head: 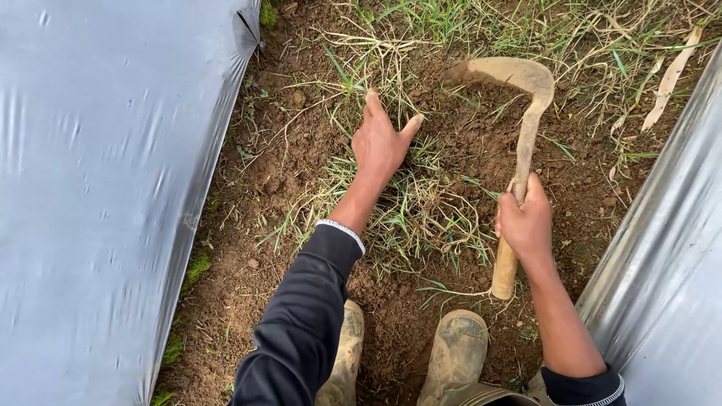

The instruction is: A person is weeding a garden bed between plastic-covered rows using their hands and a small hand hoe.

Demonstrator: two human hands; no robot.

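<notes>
- Left hand [381,143] is spread open, palm down, pressed onto a tuft of grass [391,199] in the middle of the soil strip; nothing is gripped, fingers are splayed forward, thumb out to the right.
- Left arm is covered by a dark sleeve [308,316] with a white-trimmed cuff at the wrist.
- Right hand [525,223] is clenched around the wooden handle of a sickle [526,135], held roughly at the handle's middle; the butt end of the handle sticks out below the fist.
- Sickle is stood near-upright in the view, to the right of the grass tuft; its curved blade is hooked up and to the left, tip resting on or just above loose soil [466,143] beyond the left hand. Contact with the ground cannot be told.
- Blade is coated in mud, same brown as the soil.
- Right forearm is bare; a dark sleeve is pushed up near the elbow.
- Two muddy rubber boots [457,353] are planted on the soil at the bottom edge, just below the grass tuft, between the two arms.
- Grey plastic sheeting [105,188] is laid over the bed on the left; a second sheet is seen along the right edge. The bare soil strip runs between them.
- Dry stalks and green grass blades are scattered across the far end of the strip.
</notes>
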